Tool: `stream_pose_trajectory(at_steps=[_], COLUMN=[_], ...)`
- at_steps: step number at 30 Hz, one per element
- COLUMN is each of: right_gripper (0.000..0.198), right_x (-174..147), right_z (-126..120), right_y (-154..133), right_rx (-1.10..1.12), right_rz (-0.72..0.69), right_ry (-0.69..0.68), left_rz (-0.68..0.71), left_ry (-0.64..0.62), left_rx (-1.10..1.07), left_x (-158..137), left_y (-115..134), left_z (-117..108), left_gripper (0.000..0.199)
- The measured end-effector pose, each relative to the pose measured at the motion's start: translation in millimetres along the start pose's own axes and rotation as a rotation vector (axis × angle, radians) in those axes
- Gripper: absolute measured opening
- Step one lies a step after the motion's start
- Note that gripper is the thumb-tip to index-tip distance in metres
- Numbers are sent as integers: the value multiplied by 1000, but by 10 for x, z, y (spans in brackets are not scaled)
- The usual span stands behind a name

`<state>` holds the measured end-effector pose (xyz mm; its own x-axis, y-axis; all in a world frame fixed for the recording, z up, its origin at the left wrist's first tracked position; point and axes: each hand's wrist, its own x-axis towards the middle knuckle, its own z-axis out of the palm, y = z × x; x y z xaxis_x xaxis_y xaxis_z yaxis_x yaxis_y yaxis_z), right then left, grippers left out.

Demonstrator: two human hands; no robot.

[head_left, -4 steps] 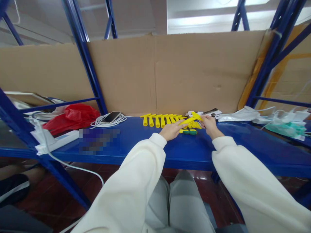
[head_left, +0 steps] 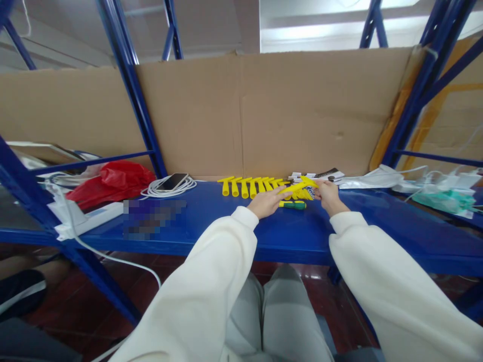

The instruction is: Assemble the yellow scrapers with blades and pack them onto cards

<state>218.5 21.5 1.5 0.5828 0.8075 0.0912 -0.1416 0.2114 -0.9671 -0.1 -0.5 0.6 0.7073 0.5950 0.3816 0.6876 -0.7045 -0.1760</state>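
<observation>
The yellow T-shaped handle (head_left: 296,187) is held just over the tabletop (head_left: 211,213), between the two hands, and its crossbar has turned slightly: it now lies flatter and tilts down to the right, where a moment ago it showed fuller. The left hand (head_left: 265,202) keeps its place, fingers closed on the stem end. The right hand (head_left: 327,195) has shifted a touch outward, its fingertips drawn together and apparently pinching the crossbar's end, though the exact contact is too small to make out. The handle is thus being adjusted in the grip rather than set down, and this piece of work looks unfinished. A row of like yellow T-shaped pieces (head_left: 245,188) stands just behind and left of the hands, partly hidden by the left one. More yellow pieces (head_left: 304,194) lie bunched beneath the held handle, and a green-and-yellow screwdriver (head_left: 294,205) rests just in front, so the space between the hands is crowded. Farther left, a phone (head_left: 174,181) sits on a coiled white cable (head_left: 182,190), near a red plastic bag (head_left: 113,181). Behind the row, a cardboard panel (head_left: 287,110) closes off the back.
</observation>
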Motion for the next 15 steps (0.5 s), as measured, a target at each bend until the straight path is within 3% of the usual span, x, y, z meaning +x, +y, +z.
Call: stream_pose_trajectory(at_steps=[4,9,15], right_gripper=[21,19,18], right_x=[6,22,24], right_z=[-24,-46,-21], right_y=[-17,-25,10], right_rx=[38,125,45], right_rz=[31,-48,-98], right_ry=[16,-56,-96], left_rz=[16,-45,-550], left_ry=[38,179,207], left_rx=[-33,-84,12], left_x=[12,68,-55], left_y=[-25,-231,-850], left_z=[57,154,-19], left_gripper=[54,52,51])
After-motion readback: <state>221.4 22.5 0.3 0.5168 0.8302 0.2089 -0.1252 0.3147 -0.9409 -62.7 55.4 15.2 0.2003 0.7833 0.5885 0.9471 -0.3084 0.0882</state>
